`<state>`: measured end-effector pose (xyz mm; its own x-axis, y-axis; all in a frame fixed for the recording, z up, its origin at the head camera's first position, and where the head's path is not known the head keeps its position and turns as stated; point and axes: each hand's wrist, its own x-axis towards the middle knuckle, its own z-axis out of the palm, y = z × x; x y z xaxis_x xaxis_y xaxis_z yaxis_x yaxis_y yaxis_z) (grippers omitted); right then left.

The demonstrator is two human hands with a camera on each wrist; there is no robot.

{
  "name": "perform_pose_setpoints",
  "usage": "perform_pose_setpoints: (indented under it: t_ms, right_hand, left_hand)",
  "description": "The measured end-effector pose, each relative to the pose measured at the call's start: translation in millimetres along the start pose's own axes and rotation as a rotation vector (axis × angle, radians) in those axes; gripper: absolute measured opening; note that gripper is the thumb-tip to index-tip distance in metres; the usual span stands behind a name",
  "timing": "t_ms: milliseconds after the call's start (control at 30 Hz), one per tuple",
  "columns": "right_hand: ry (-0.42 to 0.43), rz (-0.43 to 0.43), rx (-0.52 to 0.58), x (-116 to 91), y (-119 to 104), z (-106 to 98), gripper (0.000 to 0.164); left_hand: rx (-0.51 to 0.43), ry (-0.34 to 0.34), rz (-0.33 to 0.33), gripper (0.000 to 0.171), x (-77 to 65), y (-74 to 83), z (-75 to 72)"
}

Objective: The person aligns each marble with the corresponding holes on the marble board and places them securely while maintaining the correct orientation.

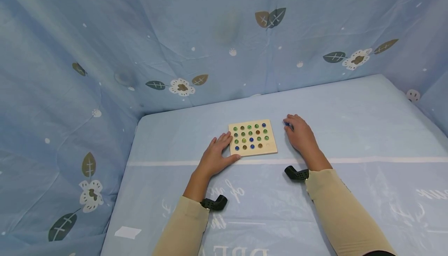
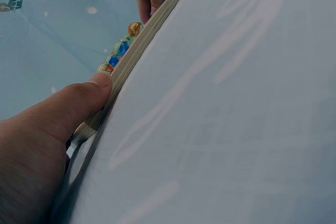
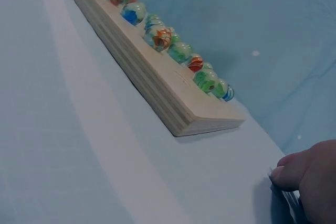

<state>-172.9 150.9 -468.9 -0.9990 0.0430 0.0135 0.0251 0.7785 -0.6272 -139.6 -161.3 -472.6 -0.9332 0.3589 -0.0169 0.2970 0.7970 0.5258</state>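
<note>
A pale wooden board [image 1: 273, 151] with rows of round hollows lies on the cloth. Glass marbles in green, blue and amber sit in its hollows, and the near right hollow holds none. My left hand [image 1: 215, 159] grips the board's near left corner, fingers along the left side and thumb [image 2: 100, 85] against the near edge. To the right of the board, apart from it, my right hand [image 1: 301, 133] rests low over the cloth. Its thumb and fingertips pinch a small blue marble [image 1: 287, 124]. In the right wrist view the right fingers [image 3: 294, 171] hide that marble.
A light blue cloth [image 1: 367, 131] with a white stripe covers the table. Patterned blue fabric [image 1: 217, 46] hangs behind and at the sides. A white patch [image 1: 127, 232] lies near the front left. Each wrist wears a black camera mount.
</note>
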Motion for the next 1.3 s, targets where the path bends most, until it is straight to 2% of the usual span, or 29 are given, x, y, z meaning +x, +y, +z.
perform_pose_setpoints:
  t_ms: [367, 667, 1067, 1200, 1300]
  right_hand:
    - [-0.010, 0.034, 0.003, 1.2, 4.0, -1.4, 0.040]
    - [-0.007, 0.028, -0.007, 1.9, 6.2, -3.6, 0.039]
    - [-0.045, 0.008, -0.009, 0.5, 10.3, -11.3, 0.039]
    - [-0.054, 0.003, 0.023, -0.3, 9.2, -12.4, 0.033]
    - [-0.092, 0.002, 0.076, -1.0, 7.0, -12.8, 0.032]
  left_hand:
    - [-0.001, 0.005, 0.007, 0.085, -0.4, 1.0, -0.3]
    - [-0.002, 0.006, 0.010, 0.085, -0.5, 0.7, -0.4]
    - [-0.001, 0.001, 0.008, 0.085, -0.6, -0.3, 1.1]
    - [0.002, 0.001, 0.006, 0.085, -0.8, -0.4, 1.0]
    - [0.000, -0.001, 0.001, 0.085, -0.7, -0.4, 0.8]
